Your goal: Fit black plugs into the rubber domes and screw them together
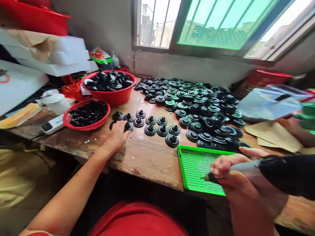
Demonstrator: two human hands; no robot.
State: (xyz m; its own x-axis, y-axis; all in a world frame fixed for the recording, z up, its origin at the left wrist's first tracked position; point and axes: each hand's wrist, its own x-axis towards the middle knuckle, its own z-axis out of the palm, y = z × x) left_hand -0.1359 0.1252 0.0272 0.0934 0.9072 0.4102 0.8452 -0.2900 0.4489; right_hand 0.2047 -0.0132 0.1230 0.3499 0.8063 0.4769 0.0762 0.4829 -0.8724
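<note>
My left hand (117, 136) rests on the wooden table (147, 157), its fingers on a black round part at the left end of two rows of black parts (157, 126). My right hand (228, 172) grips a grey and black power tool (275, 172) whose tip points down over a green perforated tray (194, 165) at the table's front edge. A large pile of black and green-rimmed round parts (197, 105) lies behind the rows.
A red bowl (110, 95) and a red basket (85, 126) of black parts stand at the left. A white cup (56, 103), a white device (51, 124), foam sheets (49, 55), a plastic bag (268, 103) and cardboard (273, 136) lie around. Window behind.
</note>
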